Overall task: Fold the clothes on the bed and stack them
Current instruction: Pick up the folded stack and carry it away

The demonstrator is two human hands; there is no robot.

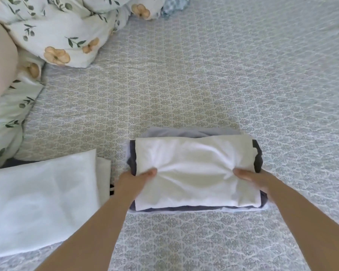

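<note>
A folded white garment lies on top of a stack of folded clothes in the middle of the bed; dark navy and pale lilac layers show beneath its edges. My left hand grips the white garment's left side, thumb on top and fingers hidden under it. My right hand grips its right side the same way. The cloth puckers between both thumbs.
A larger folded white cloth lies to the left of the stack. A floral duvet and floral pillow are bunched at the far left. The patterned bedspread stretches beyond and to the right.
</note>
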